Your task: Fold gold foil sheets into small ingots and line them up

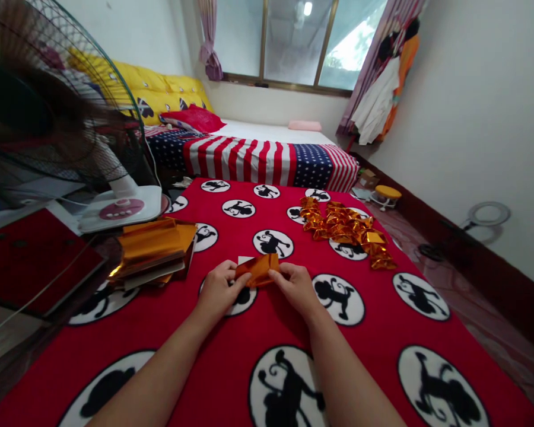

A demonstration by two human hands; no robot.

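Hands (219,289) (297,288) pinch foil (260,271) edges; stack (153,244) well apart.

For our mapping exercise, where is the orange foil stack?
In the head view, the stack lies left of the left hand, near the fan base.

As observed from this room, the single camera is mounted on the person's head, above the near part of the red cloth (382,323), and faces forward and down along it. The left hand (218,287) and right hand (297,289) are near the lens, below the centre of the view, with both forearms entering from the bottom edge. The wide field reaches past the cloth to the bed (249,157) and window (291,50) at the far end, with a fan (109,160) near at left and a wall (480,118) at right.
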